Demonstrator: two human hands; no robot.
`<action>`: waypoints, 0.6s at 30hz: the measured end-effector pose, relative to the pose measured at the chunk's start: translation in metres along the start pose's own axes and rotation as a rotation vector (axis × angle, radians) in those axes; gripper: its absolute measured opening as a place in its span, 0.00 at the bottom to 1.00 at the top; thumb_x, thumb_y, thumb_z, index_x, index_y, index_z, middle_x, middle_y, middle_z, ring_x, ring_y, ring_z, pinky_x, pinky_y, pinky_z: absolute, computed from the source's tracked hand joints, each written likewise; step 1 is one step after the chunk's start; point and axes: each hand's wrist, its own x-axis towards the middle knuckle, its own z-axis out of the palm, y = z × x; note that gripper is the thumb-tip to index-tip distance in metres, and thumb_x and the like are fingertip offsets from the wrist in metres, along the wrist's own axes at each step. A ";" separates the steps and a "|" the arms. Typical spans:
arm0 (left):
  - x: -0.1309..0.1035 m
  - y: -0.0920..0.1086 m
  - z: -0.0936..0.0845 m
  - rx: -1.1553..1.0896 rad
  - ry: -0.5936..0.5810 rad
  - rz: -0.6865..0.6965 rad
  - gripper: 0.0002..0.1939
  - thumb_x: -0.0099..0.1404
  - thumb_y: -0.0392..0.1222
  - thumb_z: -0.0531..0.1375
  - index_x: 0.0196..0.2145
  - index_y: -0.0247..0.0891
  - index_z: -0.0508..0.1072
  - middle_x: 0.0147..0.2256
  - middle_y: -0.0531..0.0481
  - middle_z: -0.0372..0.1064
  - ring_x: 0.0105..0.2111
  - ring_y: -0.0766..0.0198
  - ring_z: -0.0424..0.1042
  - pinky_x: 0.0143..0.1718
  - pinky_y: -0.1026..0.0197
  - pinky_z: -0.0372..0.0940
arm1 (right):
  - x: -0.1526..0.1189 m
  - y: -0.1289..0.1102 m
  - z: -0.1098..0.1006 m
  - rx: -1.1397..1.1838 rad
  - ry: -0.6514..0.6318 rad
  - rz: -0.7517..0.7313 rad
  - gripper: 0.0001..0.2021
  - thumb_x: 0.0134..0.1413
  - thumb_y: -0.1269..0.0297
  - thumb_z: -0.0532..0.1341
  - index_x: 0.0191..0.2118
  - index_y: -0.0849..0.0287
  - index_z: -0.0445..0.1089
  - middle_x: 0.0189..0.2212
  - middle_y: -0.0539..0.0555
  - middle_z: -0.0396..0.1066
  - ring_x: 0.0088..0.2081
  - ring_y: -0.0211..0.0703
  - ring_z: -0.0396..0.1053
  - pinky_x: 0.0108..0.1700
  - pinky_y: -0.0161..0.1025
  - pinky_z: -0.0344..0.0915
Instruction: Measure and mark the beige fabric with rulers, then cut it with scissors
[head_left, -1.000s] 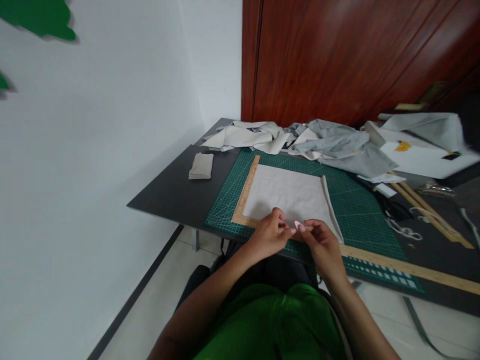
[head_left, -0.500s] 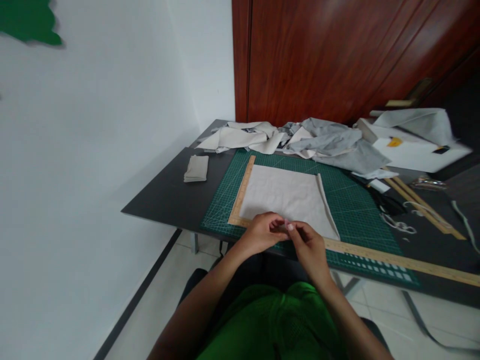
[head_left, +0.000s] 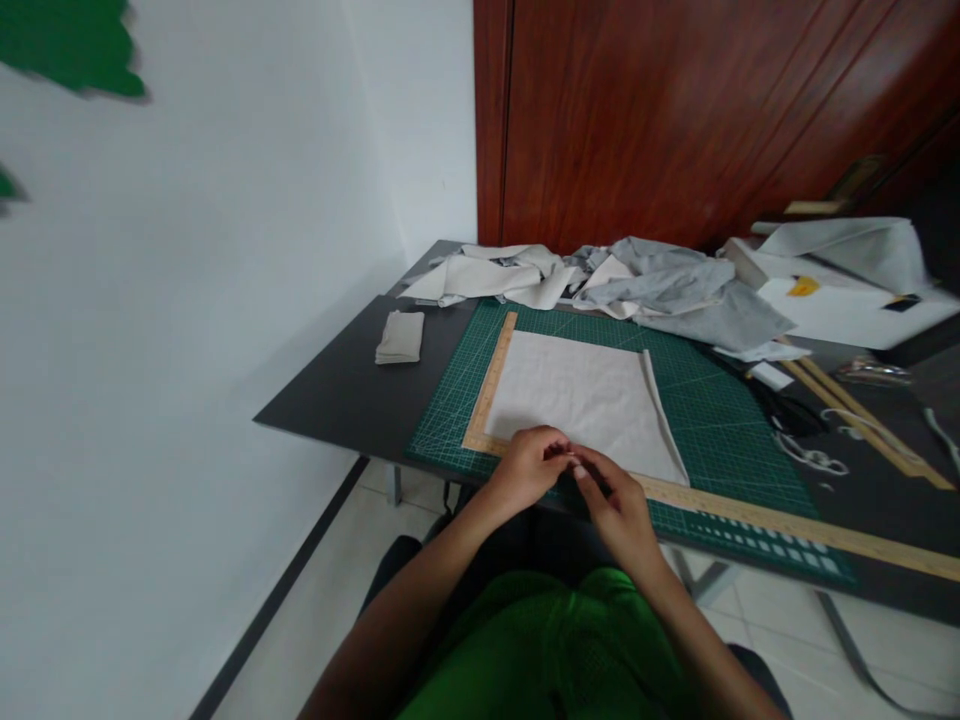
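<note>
My left hand [head_left: 534,462] and my right hand [head_left: 611,495] meet at the fingertips above the table's front edge. Both are closed in a pinch around something tiny and pinkish that I cannot make out. Just beyond them a pale cloth [head_left: 581,395] lies flat, its right edge folded or rolled. A wooden L-shaped ruler [head_left: 750,506] frames the cloth along its left and near sides; part of its long arm is hidden behind my hands. Under both is a green cutting mat [head_left: 694,400] with grid lines.
A stack of small folded cloths [head_left: 400,337] sits left of the mat. Crumpled fabric scraps [head_left: 660,280] line the back, beside a white box [head_left: 840,300]. Black-handled scissors [head_left: 787,410], white cord [head_left: 814,457] and wooden strips [head_left: 862,415] lie at the right.
My fingertips have drawn closer together, so the small pinkish thing shows less. The right hand's fingers now reach over toward the left. The whole view has shifted slightly; the cloth and ruler stay put.
</note>
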 end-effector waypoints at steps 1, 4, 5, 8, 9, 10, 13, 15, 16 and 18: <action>0.000 0.000 0.000 0.010 0.011 -0.001 0.03 0.62 0.32 0.64 0.31 0.37 0.78 0.30 0.51 0.77 0.32 0.64 0.74 0.35 0.63 0.64 | -0.001 0.001 -0.001 -0.004 0.002 0.005 0.21 0.66 0.52 0.61 0.59 0.58 0.73 0.50 0.62 0.81 0.51 0.55 0.79 0.57 0.55 0.73; -0.001 0.002 -0.001 0.028 0.039 -0.009 0.04 0.65 0.37 0.65 0.31 0.37 0.79 0.29 0.51 0.77 0.30 0.64 0.73 0.33 0.63 0.62 | -0.002 0.007 -0.005 -0.070 0.017 0.017 0.25 0.64 0.52 0.64 0.61 0.59 0.67 0.45 0.60 0.81 0.46 0.54 0.80 0.53 0.54 0.75; -0.001 0.002 -0.001 0.029 0.046 -0.009 0.05 0.65 0.38 0.65 0.31 0.37 0.79 0.29 0.52 0.76 0.30 0.64 0.72 0.33 0.63 0.62 | -0.002 0.010 -0.007 -0.120 0.011 -0.003 0.23 0.62 0.52 0.65 0.58 0.59 0.69 0.44 0.60 0.80 0.46 0.54 0.79 0.52 0.54 0.75; -0.001 0.003 -0.002 0.007 0.061 0.003 0.09 0.67 0.43 0.65 0.32 0.37 0.79 0.30 0.51 0.76 0.31 0.64 0.73 0.34 0.63 0.62 | -0.004 0.015 -0.014 -0.334 -0.054 -0.158 0.24 0.55 0.51 0.71 0.52 0.60 0.73 0.48 0.64 0.77 0.49 0.58 0.76 0.53 0.55 0.74; -0.001 0.002 -0.002 -0.010 0.067 0.010 0.10 0.68 0.45 0.65 0.32 0.37 0.79 0.30 0.51 0.77 0.32 0.63 0.73 0.34 0.63 0.63 | -0.005 0.015 -0.016 -0.422 -0.086 -0.221 0.27 0.52 0.51 0.74 0.53 0.61 0.73 0.50 0.66 0.76 0.51 0.60 0.75 0.54 0.56 0.73; -0.001 0.002 -0.003 -0.031 0.072 0.018 0.11 0.68 0.46 0.65 0.32 0.37 0.78 0.31 0.50 0.77 0.32 0.63 0.73 0.35 0.63 0.63 | -0.007 0.015 -0.017 -0.516 -0.121 -0.276 0.31 0.48 0.52 0.76 0.55 0.62 0.73 0.52 0.67 0.75 0.53 0.63 0.74 0.55 0.58 0.71; -0.003 -0.001 -0.005 -0.118 0.092 0.054 0.11 0.68 0.48 0.66 0.33 0.37 0.78 0.33 0.49 0.77 0.34 0.62 0.74 0.37 0.62 0.65 | -0.015 0.007 -0.014 -0.796 -0.209 -0.352 0.41 0.40 0.58 0.81 0.60 0.66 0.70 0.57 0.70 0.73 0.56 0.67 0.71 0.57 0.60 0.68; -0.006 -0.003 -0.007 -0.145 0.138 0.107 0.10 0.69 0.47 0.66 0.34 0.37 0.78 0.34 0.49 0.77 0.35 0.62 0.74 0.37 0.62 0.67 | -0.020 0.000 -0.009 -0.936 -0.229 -0.357 0.44 0.37 0.62 0.82 0.61 0.68 0.69 0.59 0.72 0.72 0.56 0.67 0.70 0.57 0.59 0.66; -0.009 -0.004 -0.009 -0.128 0.175 0.145 0.10 0.69 0.46 0.65 0.35 0.37 0.78 0.34 0.49 0.76 0.35 0.62 0.74 0.38 0.62 0.67 | -0.021 -0.004 -0.007 -0.986 -0.230 -0.358 0.44 0.36 0.64 0.82 0.61 0.69 0.69 0.60 0.73 0.72 0.57 0.67 0.70 0.57 0.59 0.65; -0.017 -0.007 -0.012 -0.031 0.250 0.240 0.08 0.71 0.43 0.63 0.37 0.38 0.79 0.35 0.49 0.75 0.35 0.63 0.74 0.38 0.62 0.68 | -0.022 -0.010 -0.003 -1.051 -0.236 -0.360 0.42 0.38 0.65 0.81 0.61 0.68 0.70 0.61 0.73 0.72 0.57 0.66 0.69 0.57 0.58 0.64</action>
